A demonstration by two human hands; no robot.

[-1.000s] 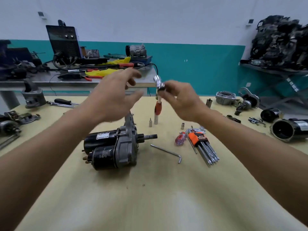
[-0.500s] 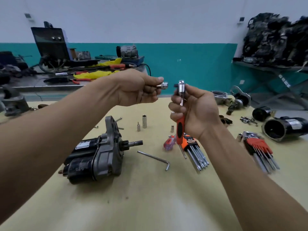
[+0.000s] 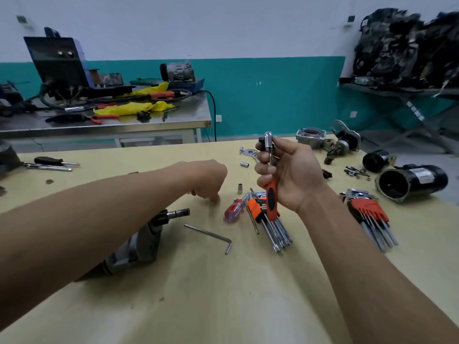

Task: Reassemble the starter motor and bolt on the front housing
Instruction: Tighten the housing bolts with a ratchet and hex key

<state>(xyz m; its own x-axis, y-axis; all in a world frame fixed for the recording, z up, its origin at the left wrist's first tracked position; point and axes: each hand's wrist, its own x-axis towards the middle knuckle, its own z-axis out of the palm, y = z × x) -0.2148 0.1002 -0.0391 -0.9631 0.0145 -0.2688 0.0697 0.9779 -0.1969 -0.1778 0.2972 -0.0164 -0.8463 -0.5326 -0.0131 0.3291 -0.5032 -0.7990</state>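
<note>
Starter motor (image 3: 139, 244) lies under the left forearm; left hand (image 3: 208, 180) pokes curled fingers down at the tabletop (image 3: 223, 294), can't tell if it's holding anything. Right hand (image 3: 290, 175) clutches orange-handled ratchet (image 3: 271, 197) upright.

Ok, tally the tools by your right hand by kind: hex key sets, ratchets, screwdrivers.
Hex key sets: 2, one in an orange holder, one in a red holder
Ratchet: 1, gripped in the right hand
Screwdriver: 1, red-handled
Total: 4
</note>
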